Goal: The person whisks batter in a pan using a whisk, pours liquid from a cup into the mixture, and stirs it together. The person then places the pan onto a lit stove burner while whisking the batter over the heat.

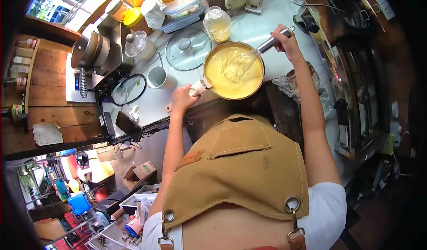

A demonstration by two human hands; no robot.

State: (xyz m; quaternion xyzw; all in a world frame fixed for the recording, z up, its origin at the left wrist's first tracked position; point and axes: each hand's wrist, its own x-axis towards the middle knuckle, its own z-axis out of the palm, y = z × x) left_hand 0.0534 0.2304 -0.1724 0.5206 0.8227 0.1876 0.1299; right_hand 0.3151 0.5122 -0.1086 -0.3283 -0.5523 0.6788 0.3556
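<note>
A round pan [206, 82] full of thick yellow batter [231, 74] stands at the front edge of the white counter. My left hand [184, 98] is closed round the pan's pale handle [201, 86]. From the right, my right hand [287, 43] grips the metal handle of a whisk [269, 44]. The whisk's wires reach down into the batter and look blurred, and the surface around them is streaked with swirls. Just behind the pan stands a clear jar [217, 25] with yellowish contents. A glass lid [188, 49] lies flat to the left of the pan.
Left of the pan stand a white mug [161, 77] and a plastic tub [141, 44]. Lidded containers [184, 5] and yellow-capped jars [133, 16] line the back. A metal oven [356, 99] is at the right, with a crumpled plastic bag [307, 85] beside my right forearm.
</note>
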